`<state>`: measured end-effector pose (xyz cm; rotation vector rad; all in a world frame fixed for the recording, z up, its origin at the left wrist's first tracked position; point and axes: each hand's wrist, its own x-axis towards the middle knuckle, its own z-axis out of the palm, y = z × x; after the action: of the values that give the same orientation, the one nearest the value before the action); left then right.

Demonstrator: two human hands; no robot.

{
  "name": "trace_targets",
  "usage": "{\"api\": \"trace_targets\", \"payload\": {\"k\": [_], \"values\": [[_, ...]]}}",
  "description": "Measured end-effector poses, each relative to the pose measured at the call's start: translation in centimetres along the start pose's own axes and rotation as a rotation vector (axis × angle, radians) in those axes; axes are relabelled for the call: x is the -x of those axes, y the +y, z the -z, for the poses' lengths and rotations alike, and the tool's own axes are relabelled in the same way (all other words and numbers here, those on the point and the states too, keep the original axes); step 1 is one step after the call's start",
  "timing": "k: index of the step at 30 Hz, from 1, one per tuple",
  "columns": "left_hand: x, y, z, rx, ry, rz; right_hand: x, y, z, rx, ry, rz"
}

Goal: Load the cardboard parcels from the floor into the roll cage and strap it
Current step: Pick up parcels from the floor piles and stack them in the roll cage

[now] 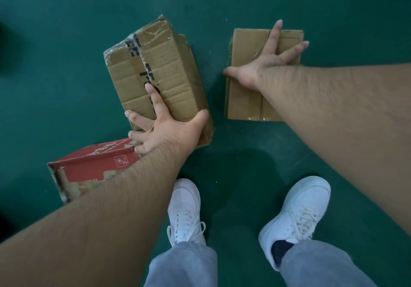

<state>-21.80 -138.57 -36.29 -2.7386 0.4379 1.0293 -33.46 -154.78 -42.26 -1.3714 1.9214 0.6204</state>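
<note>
My forearms fill the near view, reaching down. My left hand grips the near end of the taped box, thumb hooked over its right edge and fingers spread across the top and left side. Just beside that wrist, on its outer side, a red box lies on the green floor. My right hand lies splayed and flat on the flat box, thumb at its left edge. Back from both hands stand my white shoes.

two brown parcels, one red parcel, two hands, two shoes
</note>
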Motion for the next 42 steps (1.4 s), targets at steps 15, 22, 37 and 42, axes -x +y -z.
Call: {"api": "trace_targets", "payload": {"k": [15, 22, 37, 42], "values": [[24.3, -5.1, 16.3, -0.364, -0.165, -0.33, 28.3, 25.2, 8.0, -0.493, -0.267, -0.313], [38.0, -5.5, 28.1, -0.379, -0.092, -0.503, 42.3, 27.4, 22.8, -0.64, -0.082, -0.284], [57.4, -11.5, 41.9, -0.697, 0.051, -1.331, 76.3, 32.2, 27.0, -0.806, 0.31, -0.613], [66.1, -15.3, 38.9, -0.825, 0.006, -1.626, 85.9, 37.6, 23.7, -0.902, 0.401, -0.804]]}}
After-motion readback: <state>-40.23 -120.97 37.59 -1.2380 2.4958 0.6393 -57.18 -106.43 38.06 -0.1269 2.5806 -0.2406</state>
